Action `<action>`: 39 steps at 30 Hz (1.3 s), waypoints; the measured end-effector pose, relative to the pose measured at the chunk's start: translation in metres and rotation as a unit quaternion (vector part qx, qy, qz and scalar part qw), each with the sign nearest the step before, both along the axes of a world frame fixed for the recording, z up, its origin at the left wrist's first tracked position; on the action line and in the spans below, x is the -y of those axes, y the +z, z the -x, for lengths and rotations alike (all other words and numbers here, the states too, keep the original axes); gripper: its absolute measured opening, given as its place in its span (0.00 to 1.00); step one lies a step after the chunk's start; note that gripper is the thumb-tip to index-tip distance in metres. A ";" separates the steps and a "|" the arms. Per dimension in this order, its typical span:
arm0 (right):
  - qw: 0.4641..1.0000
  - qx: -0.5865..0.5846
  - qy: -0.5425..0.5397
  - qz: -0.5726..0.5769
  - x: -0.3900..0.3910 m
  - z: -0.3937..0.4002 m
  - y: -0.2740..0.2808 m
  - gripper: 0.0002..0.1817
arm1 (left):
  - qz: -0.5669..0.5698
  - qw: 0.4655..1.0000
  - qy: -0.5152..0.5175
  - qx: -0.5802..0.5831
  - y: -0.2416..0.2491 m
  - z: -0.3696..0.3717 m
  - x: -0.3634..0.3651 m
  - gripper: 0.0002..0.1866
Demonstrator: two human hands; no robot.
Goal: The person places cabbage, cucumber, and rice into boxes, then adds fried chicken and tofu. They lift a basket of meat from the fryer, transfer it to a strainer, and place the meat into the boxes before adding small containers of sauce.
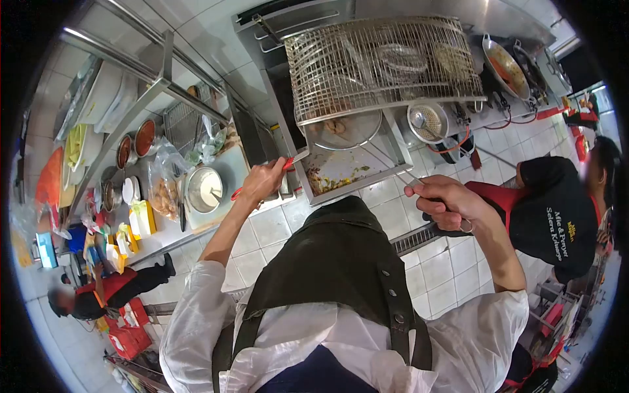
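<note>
My left hand [264, 181] is closed round a red-handled utensil [289, 163], whose metal end reaches over the left edge of the steel fryer tray [401, 157]. My right hand [451, 202] grips the long wire handle of a round strainer [354, 142]. That strainer lies over the tray, partly beneath a curved wire rack [386, 62], with a few brown fried pieces [335, 126] in it. Dark and yellowish food scraps [327, 182] lie on the tray floor in front of the strainer.
On the left counter stand a metal pot [205, 190] with a pale mixture, a knife [183, 215] and a bag of brown food [165, 196]. A perforated pot [428, 120] and a wok [506, 69] are at the right. Co-workers [557, 203] stand at both sides.
</note>
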State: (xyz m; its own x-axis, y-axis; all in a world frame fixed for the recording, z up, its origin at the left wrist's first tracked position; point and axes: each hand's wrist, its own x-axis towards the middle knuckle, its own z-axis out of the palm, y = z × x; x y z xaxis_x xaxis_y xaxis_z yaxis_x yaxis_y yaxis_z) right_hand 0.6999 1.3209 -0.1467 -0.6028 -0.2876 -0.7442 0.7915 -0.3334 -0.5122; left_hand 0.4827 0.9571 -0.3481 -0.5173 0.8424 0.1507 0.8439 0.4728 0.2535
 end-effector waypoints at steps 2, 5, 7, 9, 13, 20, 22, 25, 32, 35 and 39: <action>1.000 -0.005 0.002 0.009 -0.003 -0.003 -0.006 0.14 | -0.018 1.000 0.000 -0.013 -0.001 0.006 -0.004 0.12; 1.000 -0.007 0.009 -0.004 -0.004 -0.006 -0.009 0.14 | -0.029 1.000 0.006 -0.001 0.015 0.010 -0.011 0.12; 1.000 -0.005 0.013 -0.004 -0.005 -0.009 -0.014 0.13 | -0.039 0.999 0.012 0.019 0.020 0.011 -0.015 0.13; 1.000 -0.008 0.009 -0.001 -0.007 -0.012 -0.023 0.13 | -0.054 0.998 0.016 0.038 0.019 0.014 -0.017 0.14; 1.000 -0.001 -0.026 0.008 -0.010 -0.026 -0.058 0.13 | -0.054 0.975 0.056 0.209 0.067 -0.005 -0.035 0.11; 0.992 -0.027 -0.122 -0.012 -0.020 -0.092 -0.174 0.11 | -0.196 0.763 0.157 0.595 0.150 -0.029 -0.072 0.13; 0.986 -0.014 -0.165 -0.008 -0.019 -0.112 -0.193 0.11 | -0.230 0.710 0.172 0.643 0.159 -0.031 -0.086 0.14; 0.980 -0.026 -0.197 -0.029 -0.016 -0.138 -0.217 0.10 | -0.261 0.619 0.202 0.713 0.147 -0.024 -0.100 0.12; 0.967 0.024 -0.253 -0.016 -0.013 -0.159 -0.219 0.12 | -0.331 0.550 0.257 0.723 0.122 -0.034 -0.147 0.12; 0.974 0.028 -0.223 -0.017 -0.023 -0.150 -0.219 0.11 | -0.366 0.522 0.257 0.726 0.126 -0.024 -0.168 0.10; 0.984 0.018 -0.177 -0.015 -0.037 -0.136 -0.225 0.12 | -0.374 0.497 0.288 0.728 0.119 -0.026 -0.200 0.09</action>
